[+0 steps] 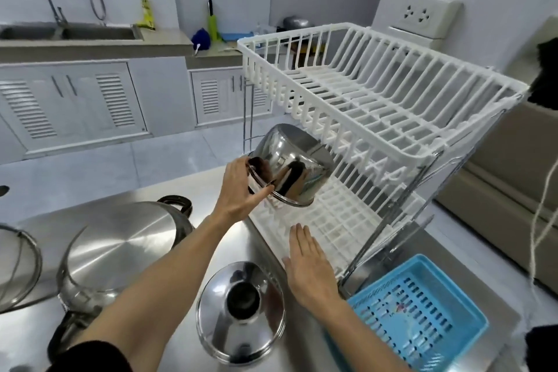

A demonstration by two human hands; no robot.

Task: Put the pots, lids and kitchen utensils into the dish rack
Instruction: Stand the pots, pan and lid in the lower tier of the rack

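On the steel counter (211,190) before you stands the two-tier white dish rack (377,93), the largest item in view, and neither tier appears to hold anything: the top basket shows bare slats and so does what can be seen of the lower tray. Left of it sit a large steel pot (120,238) turned bottom-up and a glass lid (18,263) at the frame edge, with a blue basket (422,317) at the right near corner. A steel lid (241,311) with a dark knob lies flat between your forearms, apart from both. The step in hand, by my judgement, is loading the first pot. Your left hand (238,190) grips the small steel pot (293,166) at its rim, thumb and fingers curled round the edge, holding it tilted and mouth-down just above the front of the lower tray, under the upper basket's near wall. Your right hand (308,266) is flat, fingers straight and together, holding nothing; it lies over the tray's near edge, though whether it touches I cannot tell. The next move calls for lowering the pot onto the tray slats, clear of the upper basket, and setting it level before release. The pot is mirror-polished, with a rolled rim and a dark handle showing on its side; no dents are visible.
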